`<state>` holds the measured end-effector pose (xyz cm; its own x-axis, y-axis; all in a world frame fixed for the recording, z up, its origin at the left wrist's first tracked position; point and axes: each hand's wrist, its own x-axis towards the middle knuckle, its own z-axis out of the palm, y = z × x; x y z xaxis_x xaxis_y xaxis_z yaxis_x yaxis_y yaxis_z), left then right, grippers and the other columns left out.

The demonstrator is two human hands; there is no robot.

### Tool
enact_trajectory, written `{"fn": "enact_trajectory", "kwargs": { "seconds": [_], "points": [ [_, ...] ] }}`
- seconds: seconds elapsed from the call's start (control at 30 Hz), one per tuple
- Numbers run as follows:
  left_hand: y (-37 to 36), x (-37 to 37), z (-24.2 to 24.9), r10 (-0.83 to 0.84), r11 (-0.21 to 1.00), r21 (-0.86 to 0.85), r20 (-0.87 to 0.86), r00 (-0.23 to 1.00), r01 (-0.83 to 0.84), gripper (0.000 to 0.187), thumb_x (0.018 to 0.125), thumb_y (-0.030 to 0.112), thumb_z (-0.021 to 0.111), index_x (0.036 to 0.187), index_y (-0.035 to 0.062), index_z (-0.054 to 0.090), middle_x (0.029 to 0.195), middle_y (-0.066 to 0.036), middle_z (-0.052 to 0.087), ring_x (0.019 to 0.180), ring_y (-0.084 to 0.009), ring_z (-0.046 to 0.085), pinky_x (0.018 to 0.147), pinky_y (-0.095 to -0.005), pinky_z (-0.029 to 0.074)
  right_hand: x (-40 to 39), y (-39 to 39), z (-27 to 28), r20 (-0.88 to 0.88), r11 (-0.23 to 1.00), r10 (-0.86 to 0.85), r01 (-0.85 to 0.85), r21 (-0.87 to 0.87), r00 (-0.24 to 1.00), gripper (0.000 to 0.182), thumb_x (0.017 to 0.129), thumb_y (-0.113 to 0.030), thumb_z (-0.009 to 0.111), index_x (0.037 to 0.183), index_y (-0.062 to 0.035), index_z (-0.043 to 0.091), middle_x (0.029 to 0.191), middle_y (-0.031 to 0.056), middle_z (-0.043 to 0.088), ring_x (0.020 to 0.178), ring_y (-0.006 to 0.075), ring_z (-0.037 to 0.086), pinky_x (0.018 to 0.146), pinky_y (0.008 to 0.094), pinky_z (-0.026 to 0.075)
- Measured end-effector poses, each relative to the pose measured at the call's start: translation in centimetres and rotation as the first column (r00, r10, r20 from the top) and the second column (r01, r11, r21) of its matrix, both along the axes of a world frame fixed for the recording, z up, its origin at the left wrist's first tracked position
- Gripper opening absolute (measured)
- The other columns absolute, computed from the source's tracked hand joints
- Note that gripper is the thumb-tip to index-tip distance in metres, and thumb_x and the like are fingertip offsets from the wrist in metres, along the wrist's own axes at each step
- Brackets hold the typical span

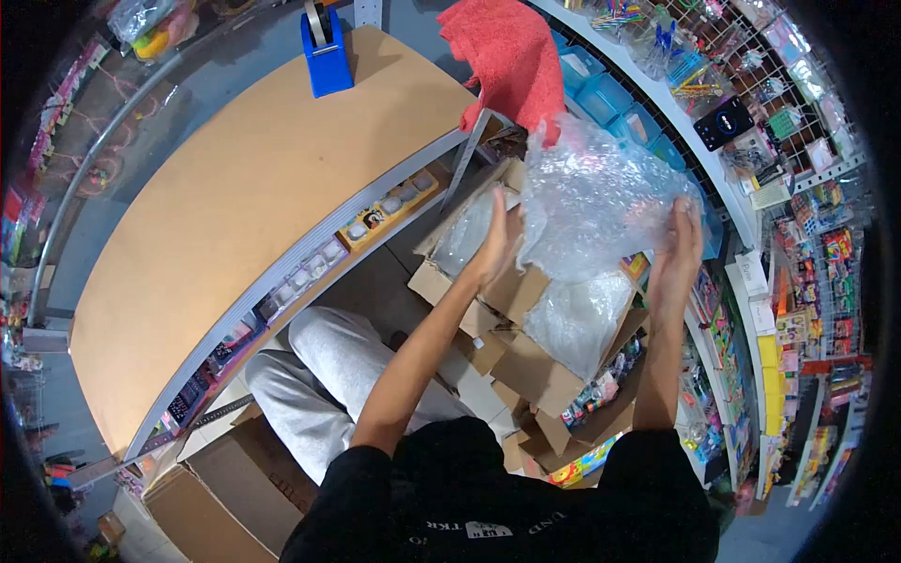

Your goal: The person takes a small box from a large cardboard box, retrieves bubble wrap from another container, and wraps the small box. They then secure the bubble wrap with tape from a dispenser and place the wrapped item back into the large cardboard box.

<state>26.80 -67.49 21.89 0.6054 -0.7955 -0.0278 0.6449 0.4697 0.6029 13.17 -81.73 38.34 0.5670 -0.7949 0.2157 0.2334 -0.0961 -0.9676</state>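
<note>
While the crinkled clear plastic wrap is spread between the two hands, the relation that counts, on my read, is how its side edges sit to the fingers.

Right hand: fingers bent in at the wrap's right edge, gap near nil, looks like a pinch on the film. Wrap runs leftward from those fingertips. Left hand: fingers long and spread off the thumb, palm side turned toward the wrap, no grip visible. Wrap lies just right of the left thumb; touching or a hair apart, can't tell.

So right hand is nearer, left second by a little. Long axis: poorly defined, film is crumpled and about as broad as deep; best guess it goes crosswise, left fingers to right fingers, far edge slanting down to the right.

Around the fingers: red cloth beyond the left fingertips; wrap's far corner overlaps it in view, contact unclear. Second plastic piece lies nearer the body than both sets of fingers, between them, over the open carton. Counter is well left of the left fingers.
</note>
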Motion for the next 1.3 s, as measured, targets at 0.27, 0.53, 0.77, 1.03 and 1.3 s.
{"fn": "enact_trajectory", "kwargs": {
  "seconds": [0.27, 0.53, 0.77, 1.03, 1.3],
  "points": [
    [11.6, -0.5, 6.4, 0.275, 0.906, 0.129, 0.546, 0.791, -0.404, 0.045, 0.096, 0.010, 0.067, 0.137, -0.0003, 0.051, 0.119, -0.009, 0.066, 0.107, -0.0140, 0.062, 0.094, -0.0312, 0.050, 3.4, 4.7, -1.3, -0.073, 0.959, 0.283, -0.283, 0.014, 0.956, 0.031, 0.101, -0.019, 0.062, 0.126, 0.0000, 0.061, 0.114, 0.0032, 0.065, 0.103, 0.0079, 0.056, 0.094, 0.0261, 0.042],
    [22.8, -0.5, 9.0, 0.358, 0.595, 0.244, 0.773, 0.524, -0.766, 0.042, 0.093, 0.002, 0.065, 0.129, -0.0010, 0.045, 0.102, -0.013, 0.070, 0.091, -0.0118, 0.066, 0.078, -0.0277, 0.055, 7.4, 12.8, -0.9, -0.064, 0.875, 0.480, -0.483, -0.042, 0.875, 0.018, 0.097, -0.017, 0.068, 0.108, -0.0019, 0.067, 0.095, 0.0005, 0.069, 0.088, 0.0061, 0.061, 0.082, 0.0233, 0.047],
    [27.2, -2.0, 10.0, 0.348, 0.331, 0.223, 0.874, 0.339, -0.917, 0.055, 0.086, 0.003, 0.074, 0.129, 0.0019, 0.039, 0.100, -0.014, 0.067, 0.089, -0.0173, 0.068, 0.075, -0.0291, 0.055, 9.7, 18.0, 1.0, -0.006, 0.810, 0.581, -0.579, -0.092, 0.814, 0.016, 0.100, -0.014, 0.064, 0.108, -0.0009, 0.066, 0.092, 0.0025, 0.069, 0.082, 0.0059, 0.062, 0.076, 0.0217, 0.049],
    [29.6, -2.5, 10.3, 0.183, 0.183, -0.027, 0.983, 0.007, -0.983, 0.015, 0.088, 0.002, 0.072, 0.099, -0.0025, 0.064, 0.100, -0.014, 0.069, 0.091, -0.0200, 0.068, 0.075, -0.0312, 0.053, 10.3, 19.5, 0.7, -0.078, 0.790, 0.575, -0.578, -0.203, 0.814, 0.014, 0.102, -0.016, 0.061, 0.106, -0.0022, 0.062, 0.085, 0.0021, 0.068, 0.073, 0.0044, 0.060, 0.067, 0.0210, 0.048],
    [31.5, -2.9, 9.7, 0.296, 0.325, 0.083, 0.937, 0.185, -0.942, 0.008, 0.090, 0.002, 0.071, 0.091, -0.0041, 0.067, 0.101, -0.012, 0.069, 0.093, -0.0181, 0.066, 0.082, -0.0313, 0.051, 10.2, 19.6, 0.2, -0.132, 0.781, 0.575, -0.590, -0.207, 0.808, 0.016, 0.101, -0.017, 0.062, 0.104, -0.0014, 0.062, 0.080, 0.0023, 0.067, 0.070, 0.0054, 0.060, 0.064, 0.0221, 0.049]
  ]
}}
